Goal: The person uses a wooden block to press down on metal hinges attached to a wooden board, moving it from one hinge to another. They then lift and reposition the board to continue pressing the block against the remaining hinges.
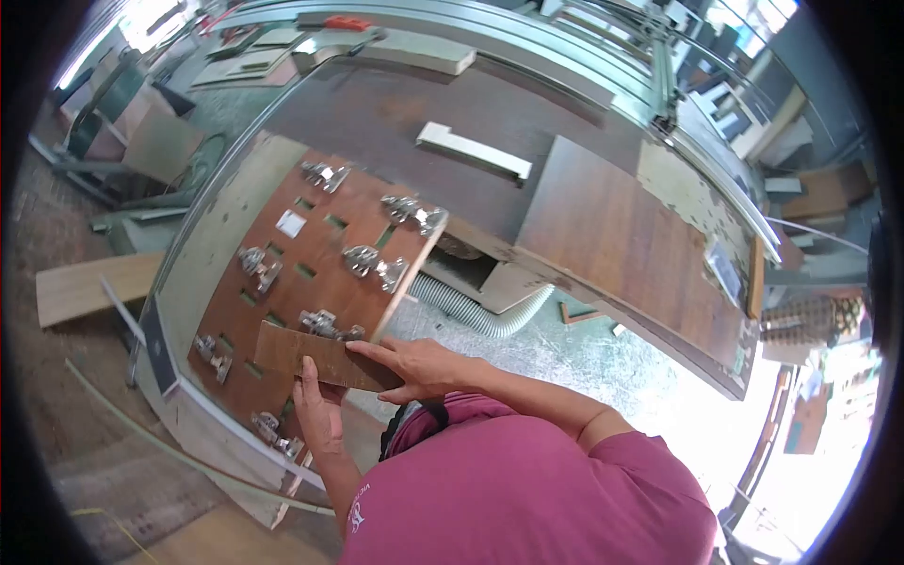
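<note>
A short brown wooden board (311, 355) is held between my two hands at the near side of the workbench. My left hand (320, 412) grips its lower edge, one finger lying up over the face. My right hand (414, 365) is closed around the right end, fingers along the top edge. Under and beyond it lies a reddish-brown panel (325, 254) with green rectangular marks. Several shiny metal cabinet hinges (325, 176) sit on that panel, one hinge (325, 323) just past the held board. A small white label (290, 223) is on the panel too.
A white notched strip (476, 151) lies on the dark bench top (377, 108). To the right is a large brown panel (631, 254). A ribbed grey hose (490, 320) curves below. Wood offcuts (162, 143) stand at left; a metal rail (527, 38) crosses the back.
</note>
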Demonstrator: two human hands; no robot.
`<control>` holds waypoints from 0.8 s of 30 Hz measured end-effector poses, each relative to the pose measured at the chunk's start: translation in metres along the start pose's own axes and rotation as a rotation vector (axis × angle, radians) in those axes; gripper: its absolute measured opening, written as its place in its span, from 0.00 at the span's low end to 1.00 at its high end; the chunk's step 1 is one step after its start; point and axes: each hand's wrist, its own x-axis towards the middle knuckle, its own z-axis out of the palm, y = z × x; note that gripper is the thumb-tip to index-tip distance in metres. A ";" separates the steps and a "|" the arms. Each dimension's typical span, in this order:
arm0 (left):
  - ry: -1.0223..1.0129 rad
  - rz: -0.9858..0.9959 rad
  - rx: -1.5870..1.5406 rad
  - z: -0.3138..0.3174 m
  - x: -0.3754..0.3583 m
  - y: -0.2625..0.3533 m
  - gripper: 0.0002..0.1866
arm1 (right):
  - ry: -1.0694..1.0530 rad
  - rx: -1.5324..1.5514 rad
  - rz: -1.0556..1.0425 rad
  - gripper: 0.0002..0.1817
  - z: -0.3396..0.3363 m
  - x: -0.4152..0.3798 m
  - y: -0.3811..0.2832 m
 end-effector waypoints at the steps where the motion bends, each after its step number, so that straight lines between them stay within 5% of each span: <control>1: -0.022 -0.011 0.000 0.010 0.001 -0.005 0.29 | 0.012 -0.010 0.026 0.49 -0.007 -0.008 0.003; 9: -0.143 -0.187 0.011 0.058 0.002 -0.040 0.25 | 0.085 -0.039 0.175 0.47 -0.029 -0.068 0.027; 21: -0.147 -0.123 -0.100 0.082 -0.003 -0.075 0.21 | 0.191 -0.162 0.213 0.55 -0.047 -0.122 0.042; 24: -0.091 -0.101 -0.103 0.080 -0.011 -0.060 0.20 | 0.176 -0.165 0.257 0.49 -0.044 -0.104 0.026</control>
